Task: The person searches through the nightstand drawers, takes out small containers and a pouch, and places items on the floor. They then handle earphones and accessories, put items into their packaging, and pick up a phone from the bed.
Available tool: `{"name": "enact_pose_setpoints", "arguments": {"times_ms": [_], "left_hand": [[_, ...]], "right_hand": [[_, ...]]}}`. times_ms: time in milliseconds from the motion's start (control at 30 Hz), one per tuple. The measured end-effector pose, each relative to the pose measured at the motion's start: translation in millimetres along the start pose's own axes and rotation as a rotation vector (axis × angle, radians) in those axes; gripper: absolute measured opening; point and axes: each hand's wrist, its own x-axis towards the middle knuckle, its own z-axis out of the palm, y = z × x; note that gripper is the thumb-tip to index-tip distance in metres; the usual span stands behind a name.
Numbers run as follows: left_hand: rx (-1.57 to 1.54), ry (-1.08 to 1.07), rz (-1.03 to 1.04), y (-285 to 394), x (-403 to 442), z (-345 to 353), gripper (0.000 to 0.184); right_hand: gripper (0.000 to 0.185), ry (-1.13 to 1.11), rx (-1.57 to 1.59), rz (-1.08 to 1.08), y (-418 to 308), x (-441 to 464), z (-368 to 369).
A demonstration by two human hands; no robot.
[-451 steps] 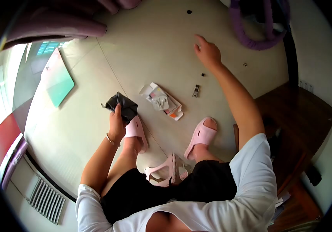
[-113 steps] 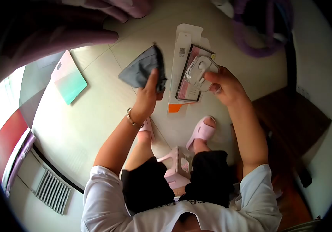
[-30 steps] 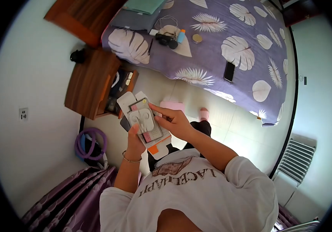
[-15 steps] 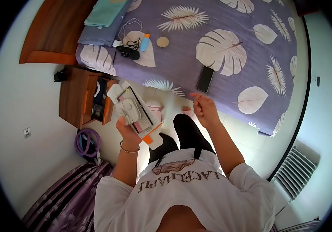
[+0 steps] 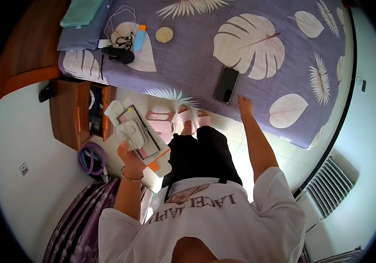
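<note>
My left hand (image 5: 131,157) grips an opened white cardboard box (image 5: 152,148) with orange at its lower end and loose flaps. A clear plastic tray (image 5: 131,133) is held against the box in the same hand; what the box contains is hard to make out. My right hand (image 5: 245,108) hangs by the bed's near edge with its fingers curled and nothing visible in them. Just left of it a black phone (image 5: 226,85) lies face up on the bed, apart from the hand.
On the purple leaf-patterned bed (image 5: 188,65) lie cables, a black device (image 5: 118,55), a blue-and-orange tube (image 5: 140,37) and a round beige disc (image 5: 164,34). A nightstand (image 5: 67,114) stands at left with its drawer pulled out. Pink slippers (image 5: 185,115) and a pink box (image 5: 160,125) are on the floor.
My right hand has moved right, from below the phone to beside it, and its pointing finger has curled in. My left hand still holds the box. The view has shifted.
</note>
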Motion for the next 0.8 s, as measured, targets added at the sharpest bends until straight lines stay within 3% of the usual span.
{"name": "enact_pose_setpoints", "arguments": {"times_ms": [33, 100, 233, 300, 433, 567, 667, 733, 800], "left_hand": [[0.028, 0.004, -0.025, 0.6, 4.2, -3.0, 0.056], [0.168, -0.012, -0.007, -0.7, 9.1, -20.9, 0.055], [0.028, 0.025, -0.049, -9.8, 20.6, -42.0, 0.055], [-0.091, -0.031, -0.096, -11.1, 23.4, -47.8, 0.058], [-0.072, 0.001, -0.082, -19.6, 23.4, -54.5, 0.058], [-0.011, 0.004, 0.038, -25.5, 12.1, -56.8, 0.057], [-0.084, 0.005, -0.055, -12.8, -8.7, -78.3, 0.058], [0.095, 0.033, -0.054, -6.0, -17.4, -66.0, 0.059], [0.138, 0.092, 0.083, 4.8, -21.5, -36.6, 0.052]], "right_hand": [[0.052, -0.012, -0.01, 0.006, -2.4, 15.1, 7.2], [0.062, 0.025, -0.405, 0.022, -10.2, 35.2, 22.3], [0.075, -0.107, -0.307, 0.246, -81.4, 13.3, 22.0], [0.08, 0.015, -0.305, 0.337, -86.8, 15.6, 40.2], [0.079, 0.048, -0.323, 0.427, -108.0, 19.3, 48.4], [0.075, -0.082, -0.368, 0.257, -102.9, 27.0, 37.3], [0.07, -0.161, -0.39, 0.217, -75.2, 23.3, 13.1], [0.066, -0.404, -0.459, 0.042, -50.4, 5.8, -20.5], [0.067, -0.556, -0.436, -0.154, -22.2, -40.9, -62.9]]}}
